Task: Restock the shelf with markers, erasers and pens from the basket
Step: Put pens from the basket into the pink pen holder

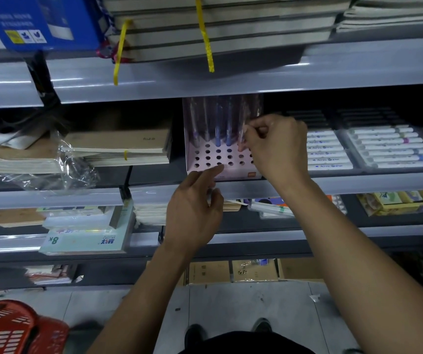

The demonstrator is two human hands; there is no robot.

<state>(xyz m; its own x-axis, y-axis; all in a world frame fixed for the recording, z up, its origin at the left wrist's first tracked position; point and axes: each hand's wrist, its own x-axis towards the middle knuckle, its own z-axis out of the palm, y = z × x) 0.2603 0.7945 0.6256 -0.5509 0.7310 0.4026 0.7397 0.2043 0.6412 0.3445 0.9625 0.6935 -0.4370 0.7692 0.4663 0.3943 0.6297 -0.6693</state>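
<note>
A pink pen display box (200, 169) with rows of round holes stands on the middle shelf (358, 183). Several pens (218, 123) stand upright in its back holes. My right hand (276, 146) pinches a pen (243, 134) at the box's right side, its tip at a hole. My left hand (195, 208) reaches up with its index finger stretched to the box's front edge, the other fingers loosely curled and holding nothing. The red basket (13, 328) sits on the floor at the lower left.
Trays of white markers (392, 149) lie right of the box. Stacked notebooks (118, 146) and a plastic bag (77, 169) lie to its left. The upper shelf (230, 75) overhangs closely above the pens. Lower shelves hold paper pads and boxes.
</note>
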